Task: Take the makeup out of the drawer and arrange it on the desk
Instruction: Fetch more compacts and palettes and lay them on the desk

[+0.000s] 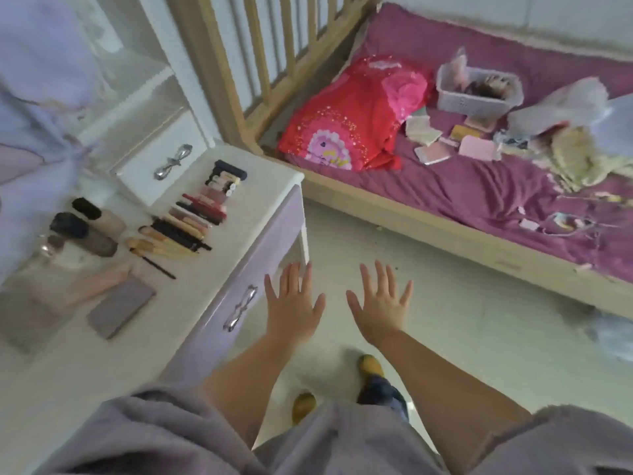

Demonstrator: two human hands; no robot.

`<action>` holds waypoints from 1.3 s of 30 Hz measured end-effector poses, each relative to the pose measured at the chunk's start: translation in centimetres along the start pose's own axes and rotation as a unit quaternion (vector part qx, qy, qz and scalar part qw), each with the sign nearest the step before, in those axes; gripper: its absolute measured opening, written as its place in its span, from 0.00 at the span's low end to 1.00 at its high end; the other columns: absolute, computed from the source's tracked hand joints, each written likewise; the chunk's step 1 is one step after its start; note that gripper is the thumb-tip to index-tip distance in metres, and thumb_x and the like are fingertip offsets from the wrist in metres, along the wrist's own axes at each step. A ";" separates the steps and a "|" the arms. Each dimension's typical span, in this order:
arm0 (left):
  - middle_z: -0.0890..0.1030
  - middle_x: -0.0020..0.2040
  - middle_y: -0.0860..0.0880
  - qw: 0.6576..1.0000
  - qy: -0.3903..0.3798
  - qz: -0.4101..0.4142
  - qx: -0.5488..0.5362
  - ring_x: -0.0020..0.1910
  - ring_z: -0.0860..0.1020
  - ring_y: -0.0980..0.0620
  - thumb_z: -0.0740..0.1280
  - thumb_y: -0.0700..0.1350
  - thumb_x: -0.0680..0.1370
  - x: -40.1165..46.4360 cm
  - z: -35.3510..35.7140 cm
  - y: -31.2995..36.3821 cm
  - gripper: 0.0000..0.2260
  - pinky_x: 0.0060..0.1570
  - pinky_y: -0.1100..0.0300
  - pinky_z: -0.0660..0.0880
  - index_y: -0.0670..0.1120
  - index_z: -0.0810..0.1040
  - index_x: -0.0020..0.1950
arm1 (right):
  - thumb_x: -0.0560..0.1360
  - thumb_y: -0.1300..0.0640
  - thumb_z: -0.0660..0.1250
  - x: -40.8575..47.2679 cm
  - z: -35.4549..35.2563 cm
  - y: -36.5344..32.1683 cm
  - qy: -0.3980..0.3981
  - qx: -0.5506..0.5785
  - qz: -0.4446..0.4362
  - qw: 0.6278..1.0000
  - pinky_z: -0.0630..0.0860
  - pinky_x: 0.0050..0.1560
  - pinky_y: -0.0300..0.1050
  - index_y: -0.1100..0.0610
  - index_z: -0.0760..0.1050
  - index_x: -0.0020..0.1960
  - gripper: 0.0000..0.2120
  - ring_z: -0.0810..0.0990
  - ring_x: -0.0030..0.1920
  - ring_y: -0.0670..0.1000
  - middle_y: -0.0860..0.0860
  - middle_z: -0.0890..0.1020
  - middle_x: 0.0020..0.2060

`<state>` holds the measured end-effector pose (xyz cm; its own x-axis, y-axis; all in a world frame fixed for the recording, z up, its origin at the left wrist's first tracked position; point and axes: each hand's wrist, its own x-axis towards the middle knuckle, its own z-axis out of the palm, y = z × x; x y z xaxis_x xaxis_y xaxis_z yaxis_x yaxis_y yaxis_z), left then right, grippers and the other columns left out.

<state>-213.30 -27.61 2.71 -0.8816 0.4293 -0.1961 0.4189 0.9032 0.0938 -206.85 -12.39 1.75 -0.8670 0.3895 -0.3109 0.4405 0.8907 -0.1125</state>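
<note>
Nearest the camera, two grey sleeves [164,437] frame bare forearms that reach forward over the pale floor [462,330]. Left grip [294,305]: fingers straight and spread, palm down, holding nothing, positioned just beside the front of the lilac drawer [253,269]. Right grip [380,303]: fingers likewise straight and spread, empty, well apart from the counter [68,365]. The drawer front sits flush under the counter edge, with a silver bow-shaped handle [241,308].

On the counter near the front edge lies a flat grey palette [120,306], with a pink tube [99,281] touching its far side. Farther along, a row of makeup sticks and brushes [185,231] lies side by side, running toward the far right corner, where small round-capped items [227,181] end the row. Left of the row, two cylinders with dark caps [92,228] lie side by side. A small white drawer unit [161,162] with its own bow handle stands behind the row on the counter.

Beyond the counter, a wooden-framed bed [445,231] with a purple sheet carries a red bundle [346,125], a clear plastic bin [479,90] and scattered small compacts [445,145].
</note>
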 end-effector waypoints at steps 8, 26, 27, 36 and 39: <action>0.46 0.78 0.48 0.943 -0.132 0.289 0.097 0.77 0.44 0.50 0.46 0.56 0.82 -5.1 2.3 5.8 0.27 0.73 0.41 0.40 0.49 0.41 0.77 | 0.79 0.39 0.39 -14.3 5.4 5.2 -0.014 0.137 0.289 0.947 0.35 0.71 0.66 0.47 0.37 0.77 0.29 0.35 0.76 0.54 0.51 0.39 0.77; 0.47 0.78 0.48 0.747 -0.153 0.624 0.171 0.76 0.45 0.50 0.47 0.55 0.82 -37.0 9.4 20.6 0.26 0.72 0.42 0.39 0.48 0.44 0.78 | 0.72 0.35 0.29 -54.6 17.4 8.2 0.047 0.224 0.604 0.763 0.38 0.72 0.65 0.47 0.42 0.77 0.36 0.39 0.77 0.52 0.51 0.45 0.77; 0.47 0.78 0.48 0.734 -0.156 0.639 0.170 0.76 0.45 0.50 0.47 0.55 0.82 -39.7 9.9 21.2 0.26 0.72 0.42 0.39 0.49 0.44 0.78 | 0.67 0.35 0.26 -57.0 18.2 8.0 0.050 0.226 0.615 0.754 0.38 0.71 0.65 0.47 0.42 0.77 0.40 0.40 0.77 0.52 0.51 0.46 0.77; 0.46 0.78 0.48 0.622 -0.173 0.737 0.200 0.76 0.44 0.49 0.46 0.56 0.82 -57.7 13.9 25.9 0.27 0.72 0.42 0.37 0.49 0.42 0.77 | 0.65 0.35 0.27 -72.5 23.0 7.5 0.083 0.263 0.697 0.663 0.39 0.71 0.66 0.48 0.47 0.77 0.43 0.43 0.77 0.53 0.52 0.49 0.77; 0.46 0.78 0.48 0.601 -0.170 0.753 0.210 0.77 0.44 0.49 0.47 0.56 0.82 -60.4 15.0 28.2 0.27 0.72 0.42 0.38 0.49 0.42 0.77 | 0.72 0.35 0.32 -75.7 24.3 8.8 0.064 0.279 0.720 0.633 0.39 0.71 0.65 0.47 0.45 0.77 0.36 0.42 0.77 0.52 0.51 0.47 0.77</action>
<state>-144.99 -28.02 2.56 0.6296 0.6705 -0.3925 0.7666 -0.6184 0.1733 -131.65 -39.72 1.36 0.5295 0.7507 -0.3951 0.7777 -0.6156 -0.1275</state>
